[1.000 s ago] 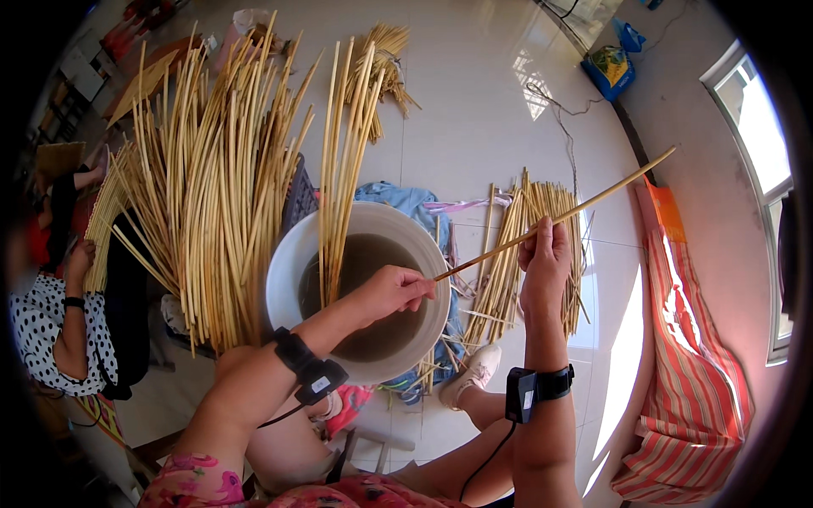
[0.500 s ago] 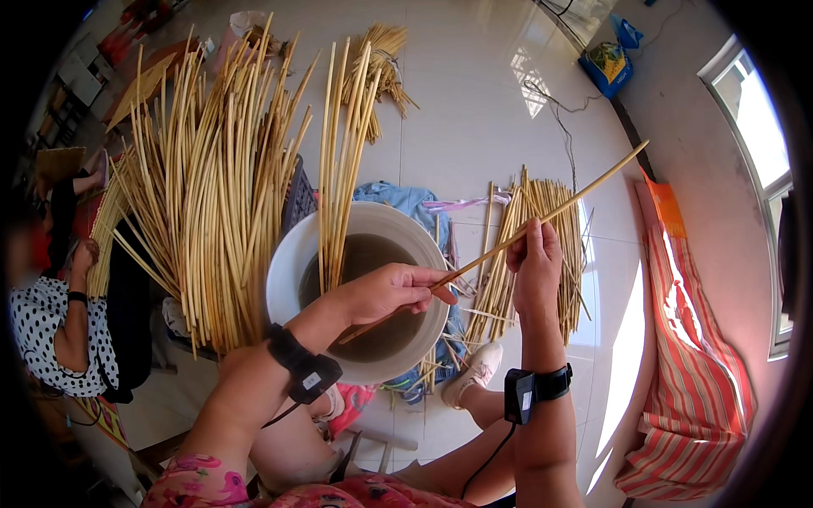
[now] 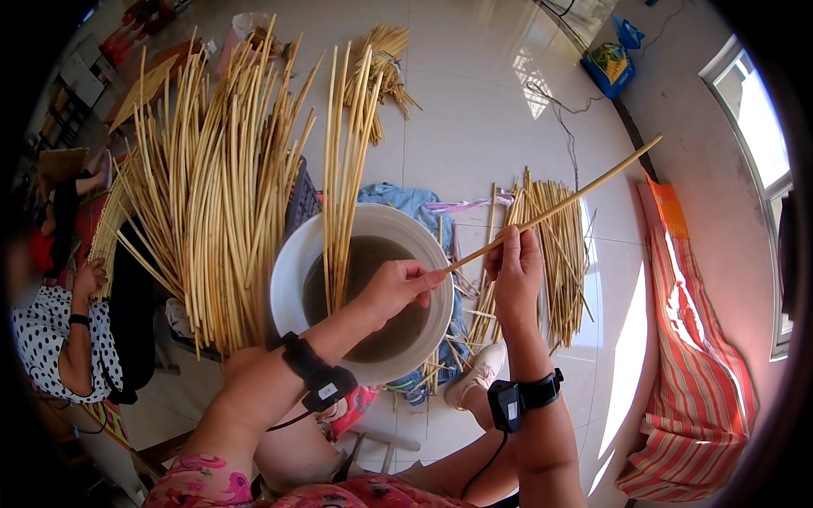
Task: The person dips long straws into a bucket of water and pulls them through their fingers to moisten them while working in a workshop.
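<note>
A long tan reed stalk (image 3: pixel 584 190) slants up to the right in front of me. My left hand (image 3: pixel 396 289) is closed in a pinch at its lower end, above the white bucket (image 3: pixel 290 326). Farther up the stalk, my right hand (image 3: pixel 515 262) grips it between thumb and fingers. Murky water (image 3: pixel 368 258) stands in the bucket. Several more reed stalks (image 3: pixel 343 186) lean upright in it, their lower ends hidden under the water and behind my left hand.
A big sheaf of stalks (image 3: pixel 220 195) rises from a dark crate (image 3: pixel 302 199) left of the bucket. Cut stalks (image 3: pixel 555 262) lie on the floor at right; a tied bundle (image 3: pixel 377 72) lies beyond. A co-worker's hand (image 3: pixel 89 278) is at far left. Striped cloth (image 3: pixel 694 389) lies by the wall.
My left hand has closed from loosely spread fingers to a pinch on the stalk's end. The stalk has slid up and right, its lower end no longer hanging over the water. My right hand moved slightly left.
</note>
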`<state>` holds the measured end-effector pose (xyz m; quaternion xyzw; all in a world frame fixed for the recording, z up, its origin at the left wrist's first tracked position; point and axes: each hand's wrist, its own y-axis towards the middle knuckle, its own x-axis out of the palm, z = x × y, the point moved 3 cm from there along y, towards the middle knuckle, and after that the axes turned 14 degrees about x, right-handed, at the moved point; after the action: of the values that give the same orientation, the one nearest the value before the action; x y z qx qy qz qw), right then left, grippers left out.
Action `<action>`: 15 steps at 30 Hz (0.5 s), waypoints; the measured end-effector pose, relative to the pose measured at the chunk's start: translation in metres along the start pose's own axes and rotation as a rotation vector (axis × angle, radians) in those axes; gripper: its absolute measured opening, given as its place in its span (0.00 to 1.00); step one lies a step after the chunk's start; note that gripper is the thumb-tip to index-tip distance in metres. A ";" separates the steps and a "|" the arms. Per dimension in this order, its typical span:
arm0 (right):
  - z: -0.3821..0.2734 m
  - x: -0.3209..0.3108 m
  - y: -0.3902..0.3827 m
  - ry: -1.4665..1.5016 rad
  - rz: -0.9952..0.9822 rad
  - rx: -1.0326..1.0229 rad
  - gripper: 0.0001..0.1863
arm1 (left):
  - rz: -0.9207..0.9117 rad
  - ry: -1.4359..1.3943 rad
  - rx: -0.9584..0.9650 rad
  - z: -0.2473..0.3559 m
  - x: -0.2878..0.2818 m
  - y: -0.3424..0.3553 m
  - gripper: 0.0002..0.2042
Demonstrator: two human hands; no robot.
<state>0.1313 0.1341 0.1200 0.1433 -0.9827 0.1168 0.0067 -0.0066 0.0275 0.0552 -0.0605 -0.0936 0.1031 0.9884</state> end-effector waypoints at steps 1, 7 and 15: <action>-0.001 -0.003 0.002 -0.003 0.024 -0.008 0.12 | -0.012 -0.037 0.025 0.006 0.003 -0.001 0.09; -0.008 -0.014 0.009 0.064 0.027 0.030 0.12 | -0.134 -0.237 0.068 0.014 0.006 -0.006 0.18; -0.004 0.003 -0.004 -0.003 0.001 -0.031 0.11 | 0.013 -0.037 0.077 -0.002 -0.004 0.000 0.07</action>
<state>0.1296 0.1305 0.1248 0.1428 -0.9845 0.1014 0.0076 -0.0096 0.0267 0.0525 -0.0209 -0.1076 0.1143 0.9874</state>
